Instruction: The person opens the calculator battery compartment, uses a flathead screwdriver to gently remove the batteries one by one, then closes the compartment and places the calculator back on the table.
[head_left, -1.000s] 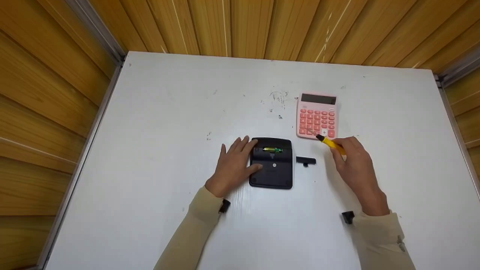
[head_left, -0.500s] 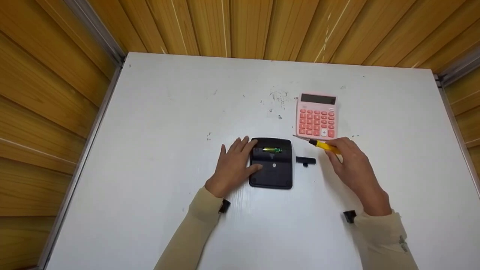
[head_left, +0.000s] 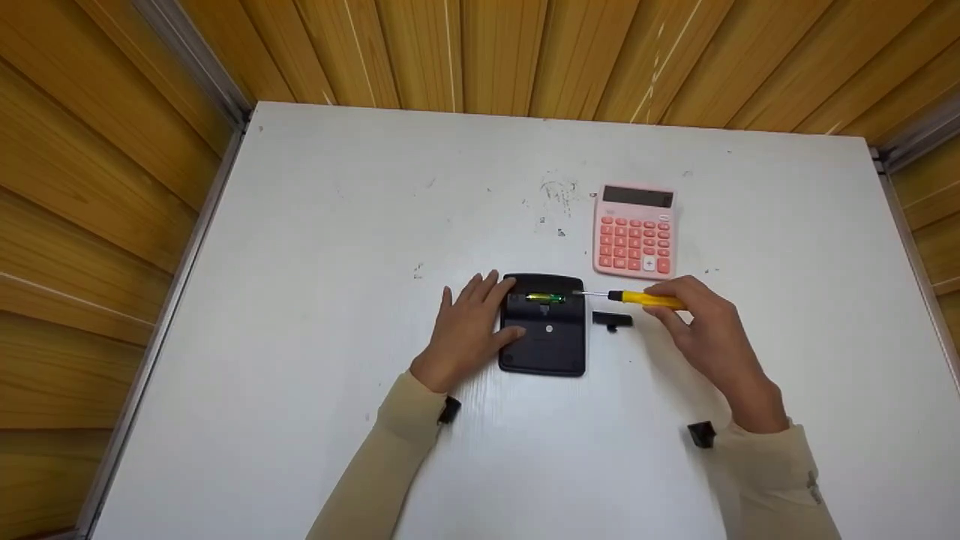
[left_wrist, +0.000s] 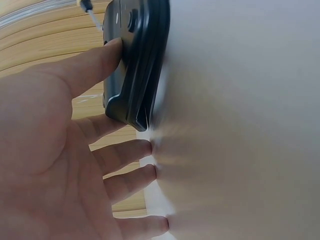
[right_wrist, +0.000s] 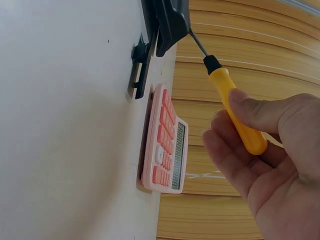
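Note:
A black calculator [head_left: 541, 354] lies face down on the white table with its battery compartment uncovered. One green and gold battery [head_left: 545, 298] sits inside. Spread fingers of my left hand [head_left: 463, 330] rest along its left side: thumb and index finger touch the casing, and the other fingertips meet the table. My right hand [head_left: 709, 322] pinches the yellow handle of a screwdriver [right_wrist: 235, 105] between thumb and fingers. Its metal tip reaches the calculator's right edge, level with the battery's right end. Beside that edge lies the small black battery cover [head_left: 613, 320].
A pink calculator [head_left: 636, 231] lies face up behind the cover, toward the back right. The white table [head_left: 337, 225] carries dark scuffs near its middle. Wood-panelled walls [head_left: 495, 56] stand behind the table and at its sides.
The screwdriver has swung from over the pink calculator's lower keys left and toward me, down to the black calculator's right edge, and now lies nearly level. The left hand has stayed in place.

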